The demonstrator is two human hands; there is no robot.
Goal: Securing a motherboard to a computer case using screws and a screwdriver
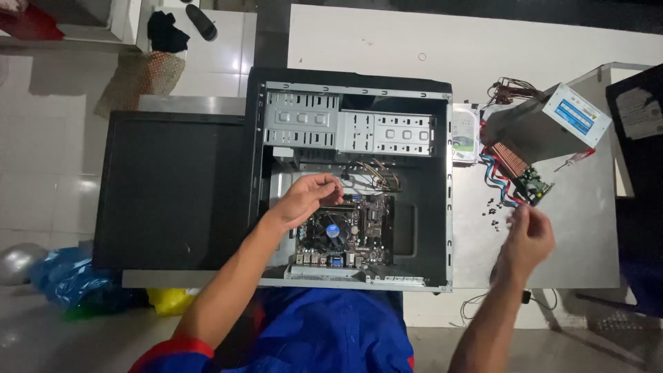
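A: Where is the left hand [304, 199] being held?

B: It is being held inside the open black metal computer case [349, 81], which is lying flat on the grey table [587, 235]; the fingers are being curled loosely together over the top edge of the green motherboard [352, 231], near the bundle of thin coloured wires [376, 173]; whether something is being pinched there cannot be told.

A: And the right hand [528, 238]?

B: It is being raised over the table, outside the case; the fingertips are being pressed together, but what is being gripped is too small to be seen; small dark screws [492, 211] are lying just beside it; a grey metal power supply box [545, 121] and a red-handled screwdriver [577, 159] are lying further behind.
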